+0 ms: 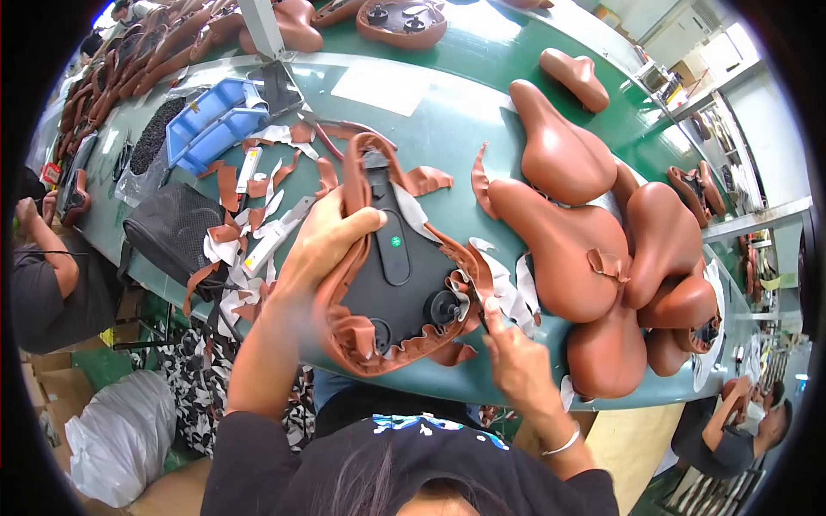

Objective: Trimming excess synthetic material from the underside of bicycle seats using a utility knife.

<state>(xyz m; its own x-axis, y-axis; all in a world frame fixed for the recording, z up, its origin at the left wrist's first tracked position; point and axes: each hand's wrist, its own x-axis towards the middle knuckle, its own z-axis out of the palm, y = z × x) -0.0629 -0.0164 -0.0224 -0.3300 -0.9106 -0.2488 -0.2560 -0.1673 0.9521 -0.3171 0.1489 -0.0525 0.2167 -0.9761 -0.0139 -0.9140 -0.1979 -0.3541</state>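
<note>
An upside-down bicycle saddle [404, 275] lies at the near edge of the green table, its black plastic base up and ragged brown cover flaps folded over the rim. My left hand [323, 241] grips the saddle's left side, thumb over the brown edge. My right hand [512, 353] is at the saddle's rear right corner, pinched on a small dark tool that touches the cover flap [469, 275] there. What kind of tool it is I cannot tell.
Several finished brown saddles [594, 258] are piled to the right. Brown and white trimmings [249, 215], a blue tray [211, 120] and a black mesh bag [172, 228] lie to the left. Other people sit at the left [43, 267] and lower right [740, 413].
</note>
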